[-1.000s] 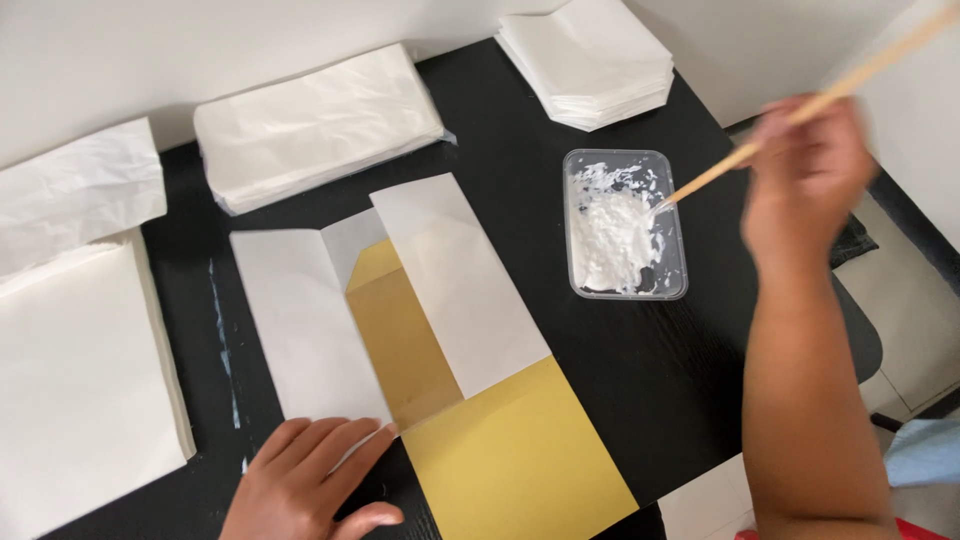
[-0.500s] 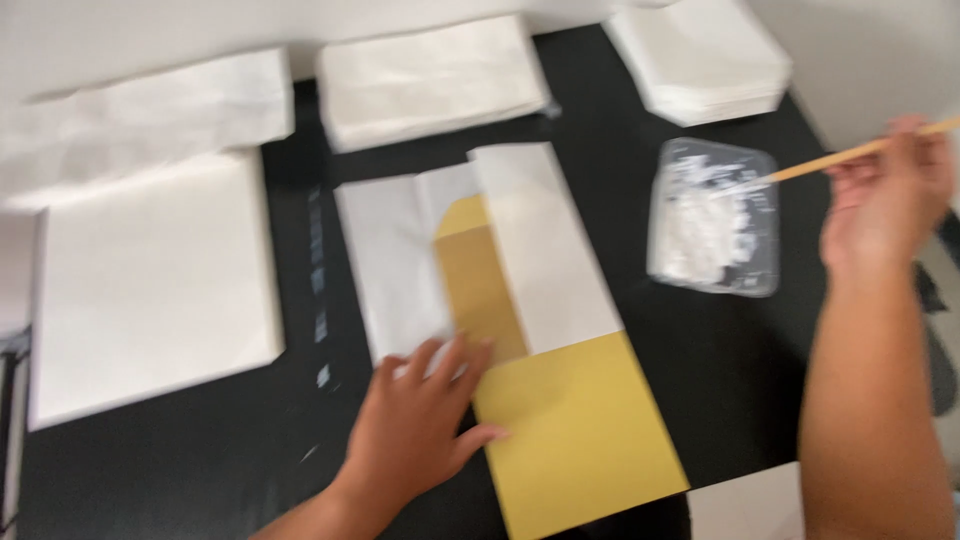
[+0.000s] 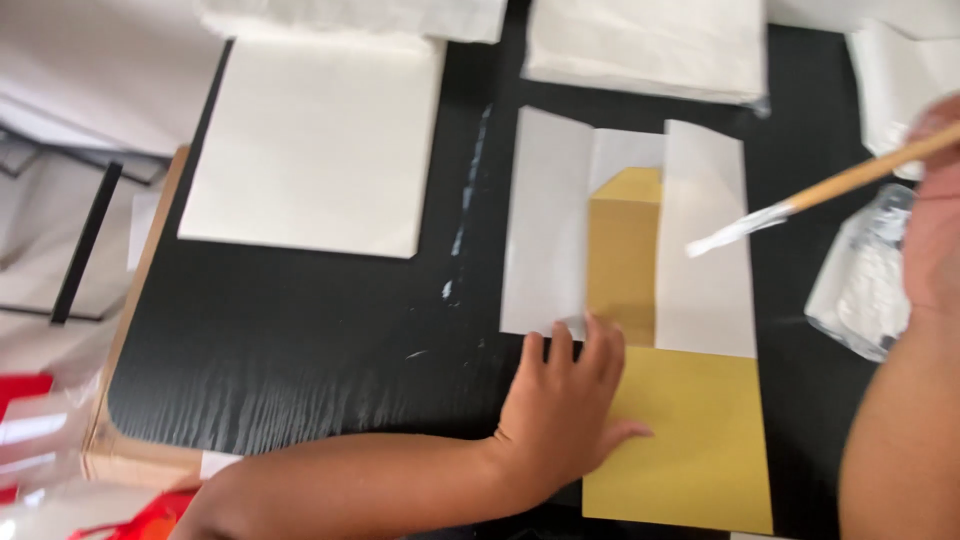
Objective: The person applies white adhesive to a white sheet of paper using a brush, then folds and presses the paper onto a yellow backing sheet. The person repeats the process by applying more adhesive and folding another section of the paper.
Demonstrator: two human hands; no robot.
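Observation:
My left hand (image 3: 562, 405) lies flat on the bottom edge of a folded white paper (image 3: 545, 220) and the gold sheet (image 3: 690, 430) under it, fingers spread. My right hand (image 3: 935, 215) at the right edge grips a wooden brush (image 3: 800, 205). Its white, paste-coated tip hovers over the right white flap (image 3: 705, 250). A narrow gold strip (image 3: 625, 255) shows between the two white flaps. A clear plastic tray of white paste (image 3: 865, 285) sits by my right forearm.
Everything rests on a black tabletop (image 3: 320, 330). A large white paper stack (image 3: 320, 140) lies at the upper left, another stack (image 3: 645, 45) at the top middle, more white sheets (image 3: 900, 70) at the top right. Paste smears (image 3: 465, 220) mark the table. A brown board edge (image 3: 130, 330) runs along the left.
The view has swung left. My right hand has carried the brush from the paste tray to above the right white flap. My left hand still presses the paper's lower edge.

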